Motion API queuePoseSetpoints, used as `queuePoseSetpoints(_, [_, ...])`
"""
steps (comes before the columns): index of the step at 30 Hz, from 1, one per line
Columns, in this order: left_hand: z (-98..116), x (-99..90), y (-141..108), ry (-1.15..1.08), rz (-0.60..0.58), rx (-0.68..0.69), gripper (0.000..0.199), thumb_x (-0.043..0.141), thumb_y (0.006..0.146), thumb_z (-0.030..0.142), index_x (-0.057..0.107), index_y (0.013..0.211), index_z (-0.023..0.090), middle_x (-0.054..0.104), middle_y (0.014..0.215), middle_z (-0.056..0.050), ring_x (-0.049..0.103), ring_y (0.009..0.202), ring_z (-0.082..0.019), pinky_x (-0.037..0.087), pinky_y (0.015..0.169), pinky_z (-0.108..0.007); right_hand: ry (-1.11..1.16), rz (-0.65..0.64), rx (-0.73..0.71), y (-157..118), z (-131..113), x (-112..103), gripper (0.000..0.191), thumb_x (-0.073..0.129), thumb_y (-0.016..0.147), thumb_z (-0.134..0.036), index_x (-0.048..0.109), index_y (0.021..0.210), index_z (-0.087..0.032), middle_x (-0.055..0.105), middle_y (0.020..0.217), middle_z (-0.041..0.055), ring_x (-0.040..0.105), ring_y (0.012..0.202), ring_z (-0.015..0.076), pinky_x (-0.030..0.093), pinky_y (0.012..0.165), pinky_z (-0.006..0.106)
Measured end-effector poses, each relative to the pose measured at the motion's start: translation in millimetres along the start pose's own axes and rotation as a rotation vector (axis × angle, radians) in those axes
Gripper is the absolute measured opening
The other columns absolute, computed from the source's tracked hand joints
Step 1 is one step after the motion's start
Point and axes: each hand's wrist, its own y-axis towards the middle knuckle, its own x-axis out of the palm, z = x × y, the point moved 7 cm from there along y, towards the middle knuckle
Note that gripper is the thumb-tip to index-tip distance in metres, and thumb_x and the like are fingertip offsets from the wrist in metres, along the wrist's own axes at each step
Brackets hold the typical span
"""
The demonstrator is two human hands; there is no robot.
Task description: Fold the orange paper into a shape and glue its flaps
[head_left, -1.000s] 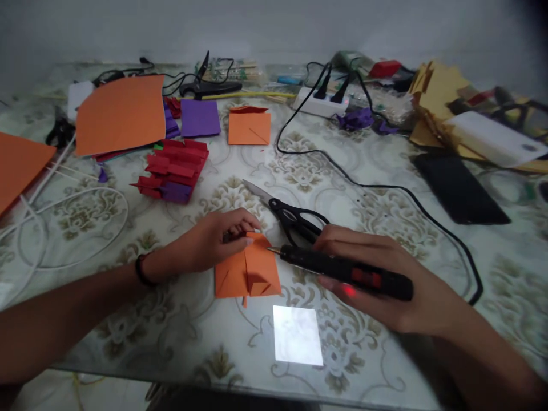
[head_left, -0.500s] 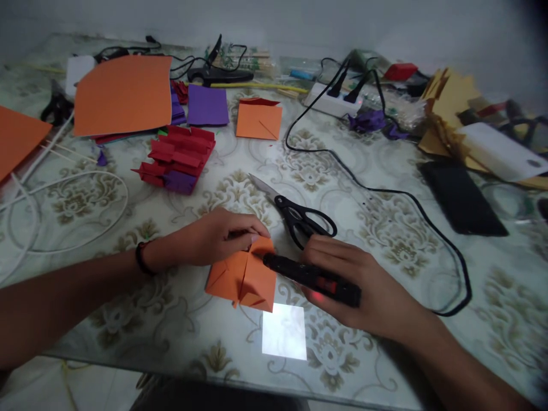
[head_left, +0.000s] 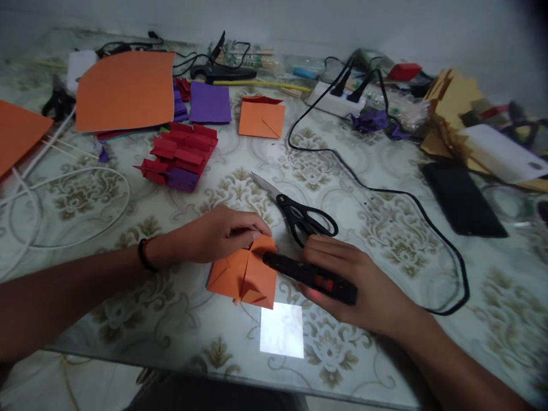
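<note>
My left hand [head_left: 231,234] grips the far edge of a folded orange paper piece [head_left: 226,274] lying on the table, its fingertips partly hidden behind a raised flap. In my right hand [head_left: 355,279] is a black hot glue gun [head_left: 310,277] with a red lit spot. Its nozzle points left and sits at the orange flap; whether it touches the paper I cannot tell. Just beyond my right hand lie black-handled scissors [head_left: 295,211], blades pointing away to the left.
Red and purple folded paper strips [head_left: 184,151] lie at back left, with a purple square [head_left: 209,103] and another folded orange piece [head_left: 262,117] behind. The glue gun's black cord [head_left: 464,268] loops right, near a black phone [head_left: 464,197]. A white power strip [head_left: 336,98] stands at the back.
Both hands, the orange paper and the glue gun keep nearly the same places. The whole view has shifted slightly.
</note>
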Motion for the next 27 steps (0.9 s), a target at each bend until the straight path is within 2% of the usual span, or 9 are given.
queuePoseSetpoints(12, [2.0,-0.6,0.4,-0.008,-0.008,0.010,0.031,0.051,0.097,0.014,0.078,0.111,0.019,0.081,0.094,-0.002,0.067,0.074,-0.013,0.045,0.067,-0.023,0.014,0.005,0.010,-0.9,0.5,-1.2,0.020,0.063,0.093,-0.019,0.048,0.081,-0.024,0.056,0.073,0.0013,0.054,0.068,0.0210,0.042,0.062,0.031])
queuePoseSetpoints(20, [0.9,0.6,-0.4,-0.003,-0.007,0.011,0.030,0.051,0.098,0.016,0.077,0.113,0.018,0.081,0.100,-0.005,0.072,0.083,-0.015,0.048,0.069,-0.024,0.022,0.004,0.020,0.4,0.9,-2.6,0.018,0.062,0.093,-0.019,0.049,0.082,-0.024,0.055,0.072,0.0011,0.053,0.068,0.0212,0.040,0.062,0.031])
queuePoseSetpoints(27, [3.7,-3.6,0.5,-0.059,0.041,0.053,0.018,0.059,0.095,0.016,0.075,0.105,0.017,0.077,0.099,-0.007,0.068,0.084,-0.016,0.050,0.069,-0.024,0.014,0.015,0.025,-0.6,0.9,-5.2,0.017,0.062,0.094,-0.020,0.050,0.082,-0.024,0.057,0.072,0.0016,0.054,0.068,0.0208,0.041,0.063,0.032])
